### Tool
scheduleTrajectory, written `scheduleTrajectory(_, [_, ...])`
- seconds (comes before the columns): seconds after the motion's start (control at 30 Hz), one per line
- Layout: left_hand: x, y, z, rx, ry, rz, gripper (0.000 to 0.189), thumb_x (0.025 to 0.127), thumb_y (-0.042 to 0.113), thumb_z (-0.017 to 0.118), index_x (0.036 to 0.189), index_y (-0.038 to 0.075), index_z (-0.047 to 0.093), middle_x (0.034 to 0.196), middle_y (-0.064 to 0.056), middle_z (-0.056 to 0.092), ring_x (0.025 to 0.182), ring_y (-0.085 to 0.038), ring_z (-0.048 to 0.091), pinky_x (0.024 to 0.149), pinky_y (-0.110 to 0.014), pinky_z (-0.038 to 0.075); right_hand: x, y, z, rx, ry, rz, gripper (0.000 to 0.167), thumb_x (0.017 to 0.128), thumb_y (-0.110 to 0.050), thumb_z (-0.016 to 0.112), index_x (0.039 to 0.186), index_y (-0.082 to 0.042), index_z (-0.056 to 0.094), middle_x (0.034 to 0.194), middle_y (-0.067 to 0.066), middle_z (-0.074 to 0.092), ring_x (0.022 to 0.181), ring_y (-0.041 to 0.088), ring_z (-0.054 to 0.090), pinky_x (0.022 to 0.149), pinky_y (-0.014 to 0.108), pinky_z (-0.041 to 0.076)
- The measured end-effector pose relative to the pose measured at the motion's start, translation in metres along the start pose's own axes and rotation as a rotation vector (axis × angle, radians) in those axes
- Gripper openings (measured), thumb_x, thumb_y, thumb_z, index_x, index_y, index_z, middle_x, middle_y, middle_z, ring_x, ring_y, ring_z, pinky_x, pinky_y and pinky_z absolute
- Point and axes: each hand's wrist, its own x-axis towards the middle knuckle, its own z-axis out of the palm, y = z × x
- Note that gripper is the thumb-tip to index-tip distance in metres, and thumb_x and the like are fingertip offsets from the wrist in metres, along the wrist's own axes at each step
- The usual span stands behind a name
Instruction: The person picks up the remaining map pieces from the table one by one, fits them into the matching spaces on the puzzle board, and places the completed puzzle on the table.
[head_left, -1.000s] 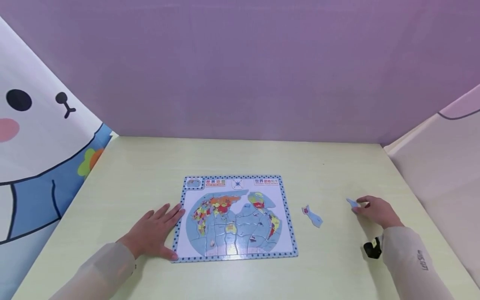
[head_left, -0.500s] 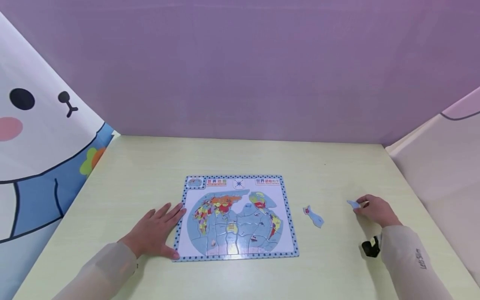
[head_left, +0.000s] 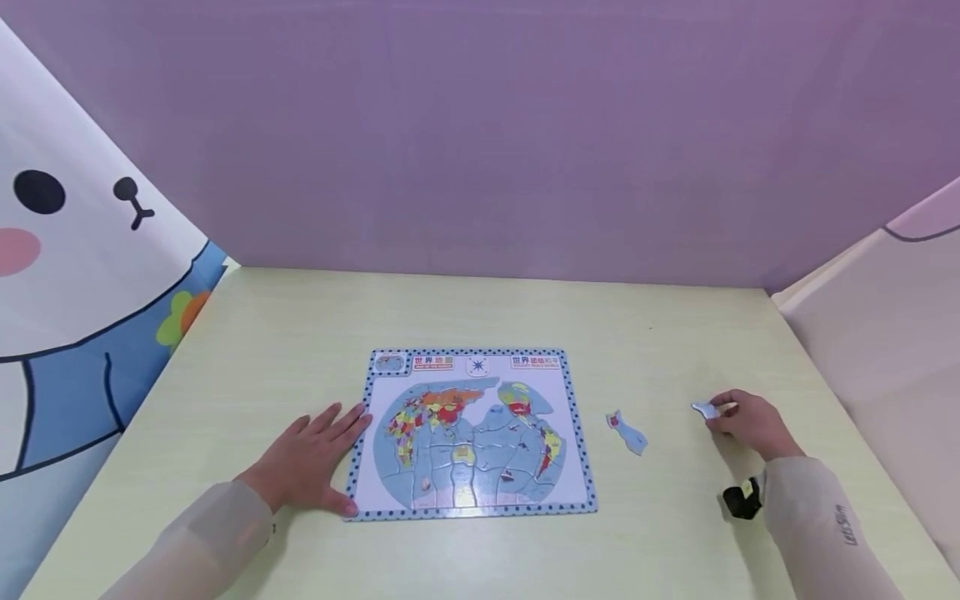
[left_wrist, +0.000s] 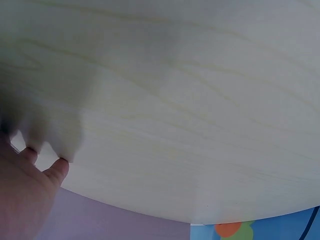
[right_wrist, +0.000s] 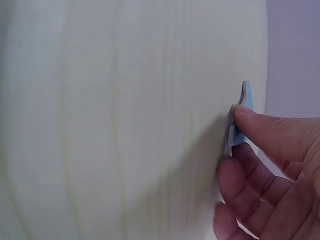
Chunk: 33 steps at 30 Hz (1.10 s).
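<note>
A world-map jigsaw puzzle (head_left: 472, 442) in a dotted blue frame lies flat on the table, with a white gap in its upper middle. My left hand (head_left: 307, 462) rests with fingers spread along the puzzle's left edge; the left wrist view catches only part of this hand (left_wrist: 35, 185). Out to the right, my right hand (head_left: 753, 423) pinches a light-blue puzzle piece (head_left: 705, 410) between thumb and fingers. Close up in the right wrist view, that puzzle piece (right_wrist: 246, 97) stands tilted on edge. Another loose puzzle piece (head_left: 627, 432), blue with a red patch, lies between the puzzle and my right hand.
The pale wooden table (head_left: 480, 312) meets a purple backdrop (head_left: 480, 142) at its far edge. A cartoon-printed cloth (head_left: 82, 275) hangs on the left, and a pale cloth (head_left: 892, 333) on the right. A black device (head_left: 742, 500) sits at my right wrist.
The piece in my right hand has tilted and now shows a paler face. My left hand stays in place on the puzzle's edge, and the loose piece has not moved.
</note>
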Motion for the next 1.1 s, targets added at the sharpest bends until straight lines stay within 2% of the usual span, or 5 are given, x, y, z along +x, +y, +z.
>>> scheduleTrajectory(0.27, [0.000, 0.000, 0.000, -0.011, -0.007, -0.001, 0.115, 0.062, 0.076, 0.067, 0.147, 0.005, 0.036, 0.153, -0.014, 0.031, 0.139, -0.044, 0.024, 0.103, -0.068, 0.024, -0.003, -0.002, 0.002, 0.114, 0.005, 0.049, 0.046, 0.085, -0.008, 0.070, 0.116, 0.017, 0.049, 0.088, 0.016, 0.061, 0.073, 0.018, 0.054, 0.061, 0.027, 0.045])
scheduleTrajectory(0.47, [0.000, 0.001, -0.001, -0.017, -0.012, -0.008, 0.116, 0.061, 0.076, 0.067, 0.147, 0.006, 0.035, 0.154, -0.014, 0.030, 0.139, -0.044, 0.022, 0.104, -0.068, 0.023, -0.009, -0.005, 0.002, 0.175, 0.009, 0.068, 0.047, 0.085, -0.007, 0.070, 0.119, 0.018, 0.048, 0.088, 0.014, 0.064, 0.070, 0.014, 0.056, 0.061, 0.026, 0.048])
scheduleTrajectory(0.77, [-0.002, 0.000, -0.001, -0.029, -0.016, -0.008, 0.117, 0.061, 0.078, 0.066, 0.148, 0.006, 0.034, 0.154, -0.014, 0.030, 0.139, -0.044, 0.022, 0.104, -0.068, 0.023, -0.025, -0.011, 0.011, 0.321, 0.004, 0.040, 0.044, 0.089, -0.003, 0.062, 0.123, 0.019, 0.045, 0.082, 0.004, 0.062, 0.069, 0.014, 0.058, 0.061, 0.027, 0.053])
scheduleTrajectory(1.1, [-0.001, 0.000, -0.001, -0.044, -0.005, -0.004, 0.117, 0.061, 0.077, 0.066, 0.147, 0.005, 0.035, 0.154, -0.014, 0.030, 0.139, -0.044, 0.023, 0.103, -0.068, 0.023, -0.039, -0.028, 0.028, 0.346, 0.010, -0.003, 0.037, 0.088, 0.002, 0.061, 0.119, 0.018, 0.049, 0.085, 0.006, 0.064, 0.069, 0.014, 0.060, 0.062, 0.028, 0.054])
